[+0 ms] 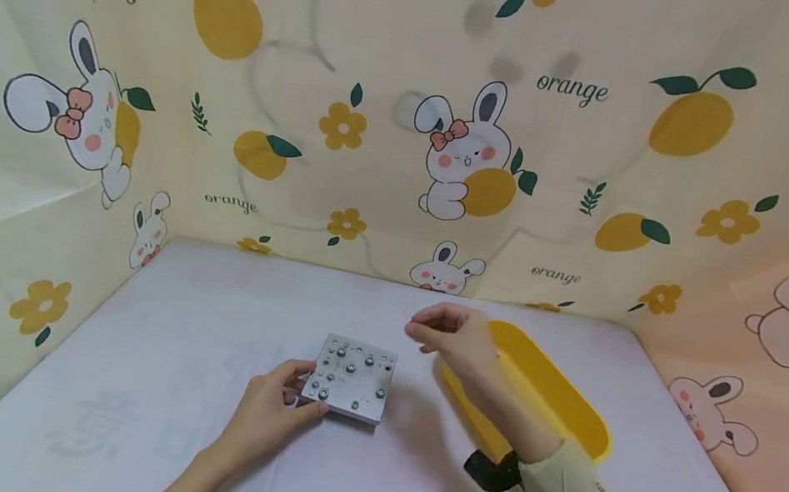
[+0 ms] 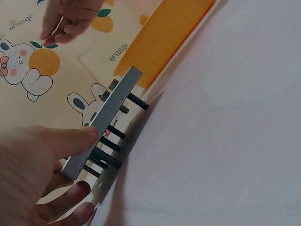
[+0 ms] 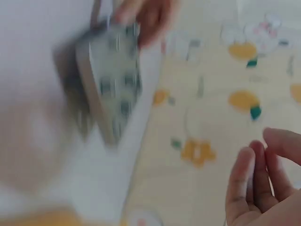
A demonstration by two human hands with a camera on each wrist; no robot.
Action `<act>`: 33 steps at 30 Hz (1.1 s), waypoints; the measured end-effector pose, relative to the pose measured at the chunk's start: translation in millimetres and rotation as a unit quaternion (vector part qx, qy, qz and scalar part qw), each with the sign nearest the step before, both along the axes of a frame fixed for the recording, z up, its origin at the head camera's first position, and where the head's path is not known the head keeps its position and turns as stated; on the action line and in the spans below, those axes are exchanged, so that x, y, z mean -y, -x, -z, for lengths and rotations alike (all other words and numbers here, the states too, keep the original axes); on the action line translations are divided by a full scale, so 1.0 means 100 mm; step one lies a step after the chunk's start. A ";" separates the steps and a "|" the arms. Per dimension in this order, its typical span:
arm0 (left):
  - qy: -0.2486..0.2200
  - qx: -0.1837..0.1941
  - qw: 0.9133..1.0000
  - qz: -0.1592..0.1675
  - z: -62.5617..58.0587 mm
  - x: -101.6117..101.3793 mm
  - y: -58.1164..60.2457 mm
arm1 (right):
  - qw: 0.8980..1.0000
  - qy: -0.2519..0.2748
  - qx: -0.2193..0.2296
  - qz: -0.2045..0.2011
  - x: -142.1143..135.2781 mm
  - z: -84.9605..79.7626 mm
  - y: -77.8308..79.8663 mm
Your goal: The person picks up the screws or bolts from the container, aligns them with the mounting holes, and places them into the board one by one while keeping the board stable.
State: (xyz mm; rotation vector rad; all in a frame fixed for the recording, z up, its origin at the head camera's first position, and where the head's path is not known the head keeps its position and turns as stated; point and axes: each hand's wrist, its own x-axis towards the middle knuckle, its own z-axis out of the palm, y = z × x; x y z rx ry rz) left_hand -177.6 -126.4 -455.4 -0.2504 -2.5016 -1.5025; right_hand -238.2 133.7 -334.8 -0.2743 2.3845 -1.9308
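Note:
My left hand (image 1: 273, 410) grips the left front corner of a square metal plate (image 1: 364, 380), its thumb on the near edge. Several socket-head screws (image 2: 108, 94) sit in holes of the plate, with threaded shanks (image 2: 109, 157) sticking out of its underside. Whether their tips touch the table cannot be told. My right hand (image 1: 457, 339) hovers to the right of and beyond the plate, beside the yellow tray. Its fingers (image 3: 257, 169) are loosely bent, thumb near the fingertips, and nothing shows between them. The plate (image 3: 113, 80) is blurred in the right wrist view.
A long yellow tray (image 1: 559, 391) stands on the right of the white table (image 1: 219, 305), partly behind my right forearm. What lies in it is mostly hidden. Patterned cloth (image 1: 383, 110) with rabbits and oranges closes off the back and sides.

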 end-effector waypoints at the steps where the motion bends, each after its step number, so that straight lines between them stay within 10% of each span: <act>1: 0.003 0.001 1.000 -0.002 0.00 0.00 0.00 | 1.000 0.000 -0.002 0.009 -0.09 -0.06 0.07; 10: 0.014 0.009 1.000 0.001 0.02 -0.02 -0.01 | 0.991 -0.043 0.119 0.037 -0.88 -0.03 0.56; 33: 0.027 0.012 1.000 -0.007 0.02 0.02 0.02 | 0.987 -0.127 0.096 0.020 -1.25 0.66 0.95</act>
